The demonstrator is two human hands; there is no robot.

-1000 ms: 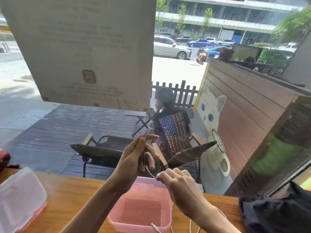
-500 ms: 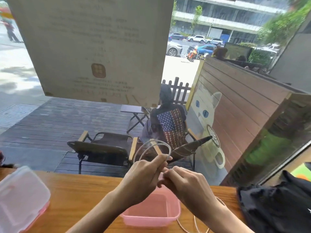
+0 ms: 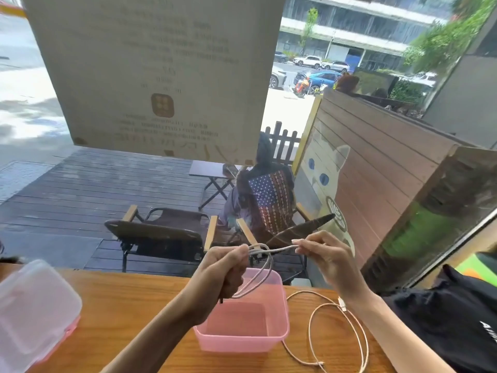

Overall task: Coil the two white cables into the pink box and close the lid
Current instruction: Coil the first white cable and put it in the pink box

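Hands have spread apart: left hand (image 3: 223, 273) grips the looped cable (image 3: 258, 275) above the open pink box (image 3: 279, 327), right hand (image 3: 326, 258) fingers pinch its end; second cable (image 3: 357, 335) lies on the table (image 3: 129, 305)

Pink, white and wood tones

Pink box (image 3: 243, 337); white cables (image 3: 357, 335); brown wood-grain bench (image 3: 129, 305); translucent lid (image 3: 32, 310) at nine o'clock; black bag (image 3: 451, 316).

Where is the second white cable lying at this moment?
In the head view, the second white cable lies loose on the wooden table, just right of the open pink box and below the right hand.
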